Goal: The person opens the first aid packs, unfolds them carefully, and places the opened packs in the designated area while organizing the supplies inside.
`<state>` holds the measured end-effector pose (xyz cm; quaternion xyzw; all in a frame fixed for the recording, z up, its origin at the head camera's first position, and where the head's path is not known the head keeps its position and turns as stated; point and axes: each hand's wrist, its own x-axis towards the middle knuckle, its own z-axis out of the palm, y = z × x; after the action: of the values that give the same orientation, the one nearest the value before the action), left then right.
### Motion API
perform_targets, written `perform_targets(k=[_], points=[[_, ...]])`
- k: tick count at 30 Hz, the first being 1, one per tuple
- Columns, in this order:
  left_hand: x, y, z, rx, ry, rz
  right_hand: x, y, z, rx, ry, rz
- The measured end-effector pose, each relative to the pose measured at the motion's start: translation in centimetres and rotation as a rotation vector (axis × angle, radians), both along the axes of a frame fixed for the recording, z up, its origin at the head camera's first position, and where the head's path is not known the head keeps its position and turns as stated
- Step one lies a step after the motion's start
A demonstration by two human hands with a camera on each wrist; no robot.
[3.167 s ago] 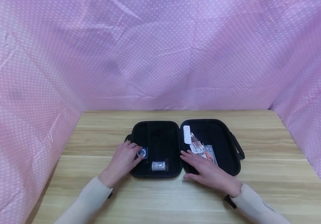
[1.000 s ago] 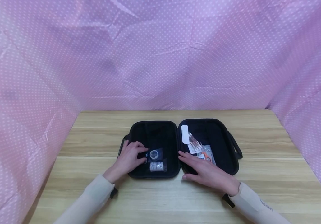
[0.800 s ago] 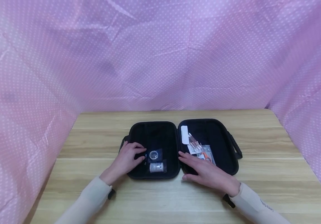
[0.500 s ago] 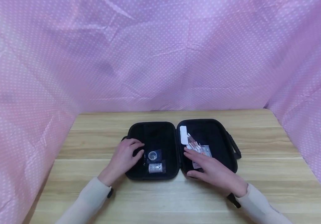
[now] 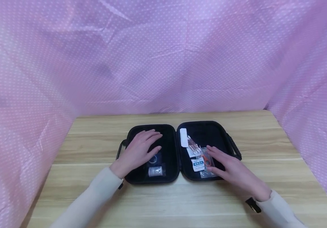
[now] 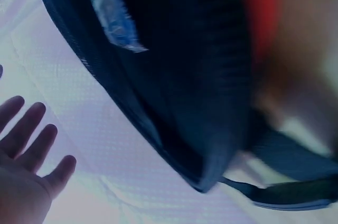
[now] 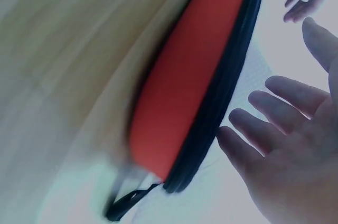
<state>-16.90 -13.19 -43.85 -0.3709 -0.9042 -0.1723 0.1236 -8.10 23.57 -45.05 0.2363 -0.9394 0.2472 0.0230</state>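
Observation:
An unzipped case lies spread on the table, black inside, with a red outer shell (image 7: 185,86) showing in the right wrist view. Over its left half (image 5: 167,133) my left hand (image 5: 137,150) hovers, fingers extended and holding nothing. Below that palm are a ring-shaped tape roll (image 5: 153,159) in a clear packet, partly covered, and a wrapped bandage roll (image 5: 155,171). My right hand (image 5: 234,169), loosely spread, is above the right half (image 5: 209,129). Its fingertips overlap a clear bag (image 5: 207,174) beside orange-handled scissors (image 5: 207,161) and a white-and-blue packet (image 5: 198,165).
Cotton swabs (image 5: 194,145) and a white strip (image 5: 184,137) lie near the case's spine. A handle (image 5: 234,147) sticks out at the right side. Behind the wooden table (image 5: 109,126) hangs a pink dotted cloth (image 5: 163,63).
The tape roll moved from the left wall to just behind the bandage roll, and my left hand let go and rose over it. My right hand shifted right, uncovering the white-and-blue packet.

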Motion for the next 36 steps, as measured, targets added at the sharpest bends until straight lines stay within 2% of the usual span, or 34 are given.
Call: perform_targets(k=[3,7,12,16,20,24,28,36], points=[[-0.5,1.3,0.6,-0.031,-0.031,-0.073,0.2,0.9,-0.2,0.003,0.003,-0.024],[-1.4,2.6,1.1,-0.067,-0.035,-0.144,0.3,1.8,-0.6,0.0,-0.015,-0.047],[-2.7,3.6,1.3,-0.112,-0.035,-0.2,0.3,2.0,-1.1,0.004,-0.045,-0.056],[-3.7,4.8,1.3,-0.141,-0.041,-0.268,0.3,2.1,-1.3,0.007,-0.053,-0.063],[-4.4,6.0,1.3,-0.156,-0.093,-0.323,0.3,2.2,-1.5,0.016,-0.057,-0.062],[-5.1,7.4,1.2,-0.194,-0.173,-0.355,0.2,2.4,-1.9,0.024,-0.06,-0.057],[-5.5,8.7,0.8,-0.243,-0.214,-0.375,0.2,2.6,-2.1,0.03,-0.065,-0.063],[-6.6,10.4,-0.1,-0.279,-0.202,-0.413,0.2,2.5,-2.1,0.038,-0.063,-0.076]])
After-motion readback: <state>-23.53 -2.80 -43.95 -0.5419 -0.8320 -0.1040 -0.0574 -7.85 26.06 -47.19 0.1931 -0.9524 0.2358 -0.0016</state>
